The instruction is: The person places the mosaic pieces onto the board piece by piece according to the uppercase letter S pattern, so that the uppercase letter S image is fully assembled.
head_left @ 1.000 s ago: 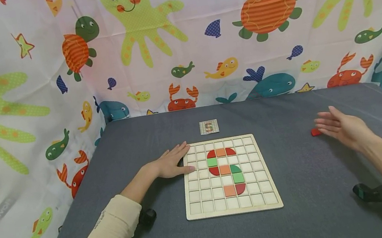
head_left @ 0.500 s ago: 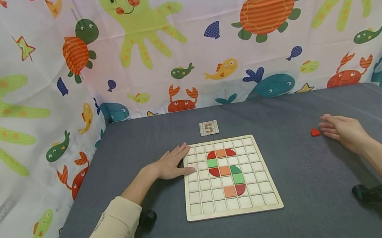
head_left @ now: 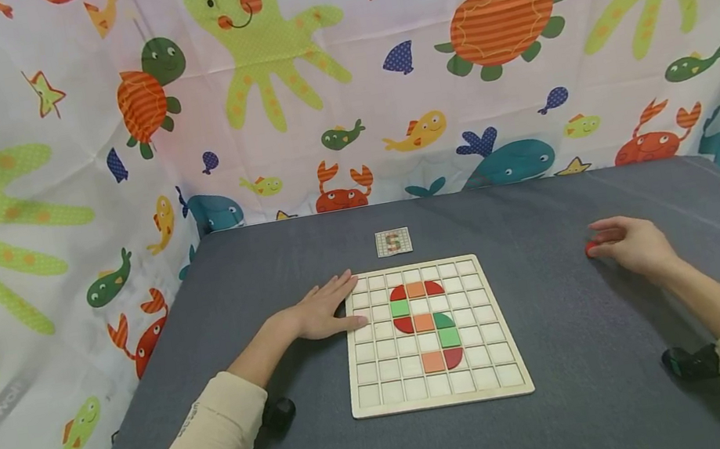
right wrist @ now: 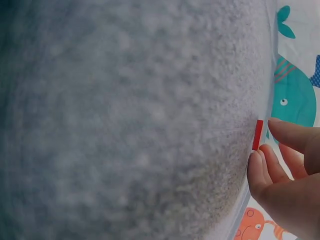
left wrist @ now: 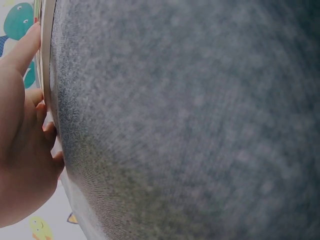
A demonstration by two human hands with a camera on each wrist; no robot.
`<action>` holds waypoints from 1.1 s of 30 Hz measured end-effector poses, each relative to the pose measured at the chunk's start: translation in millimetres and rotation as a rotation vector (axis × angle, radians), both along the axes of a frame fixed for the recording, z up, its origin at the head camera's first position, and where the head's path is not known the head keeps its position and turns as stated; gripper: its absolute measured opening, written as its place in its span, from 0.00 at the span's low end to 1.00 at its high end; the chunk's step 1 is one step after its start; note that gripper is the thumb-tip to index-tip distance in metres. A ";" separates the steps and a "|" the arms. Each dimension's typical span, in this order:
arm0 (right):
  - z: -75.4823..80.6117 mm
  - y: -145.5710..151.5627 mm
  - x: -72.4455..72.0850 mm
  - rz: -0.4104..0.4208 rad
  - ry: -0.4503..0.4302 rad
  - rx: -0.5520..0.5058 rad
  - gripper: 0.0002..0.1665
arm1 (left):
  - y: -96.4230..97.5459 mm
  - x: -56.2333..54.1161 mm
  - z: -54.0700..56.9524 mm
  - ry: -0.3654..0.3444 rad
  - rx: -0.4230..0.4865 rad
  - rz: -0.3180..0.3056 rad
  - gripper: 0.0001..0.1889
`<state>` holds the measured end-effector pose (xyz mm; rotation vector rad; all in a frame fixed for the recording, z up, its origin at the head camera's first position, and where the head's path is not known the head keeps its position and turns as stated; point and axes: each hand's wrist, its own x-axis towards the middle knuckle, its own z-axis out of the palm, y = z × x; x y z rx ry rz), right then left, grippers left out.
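Observation:
A square wooden grid board point(head_left: 395, 391) lies on the table, holding red, orange and green tiles in an S shape. My left hand point(head_left: 320, 310) rests on the board's left edge, fingers spread and thumb over the grid; the left wrist view shows fingertips point(left wrist: 36, 32) along its rim. Out to the right, my right hand point(head_left: 635, 247) is at a small red tile point(head_left: 591, 249) on the table, partly covered by the fingers. In the right wrist view the tile point(right wrist: 258, 135) sits between bent, parted fingertips; one touches or nearly touches its lower end.
Behind the board lies a small pattern card point(head_left: 393, 242) with an S on a grid. Dark grey cloth point(head_left: 553, 351) covers the table. A sea-animal curtain point(head_left: 309, 90) hangs at the back and sides.
My right hand has turned palm down and moved left, its fingers coming over the red tile. The tile has not visibly moved. My left hand stays on the board.

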<state>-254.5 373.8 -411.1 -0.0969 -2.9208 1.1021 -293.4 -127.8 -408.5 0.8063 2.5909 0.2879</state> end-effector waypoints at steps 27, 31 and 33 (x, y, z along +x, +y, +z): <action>6.2 -2.4 -9.0 0.086 -0.089 0.003 0.28 | -0.6 0.1 -1.0 0.001 0.004 -0.009 0.47; 7.3 -1.2 -9.2 0.107 -0.105 -0.019 0.28 | -1.1 -2.5 -3.9 -0.006 -0.007 0.003 0.47; 7.4 -0.4 -9.2 0.116 -0.111 -0.030 0.28 | -1.5 -4.3 -6.1 -0.010 -0.011 0.010 0.47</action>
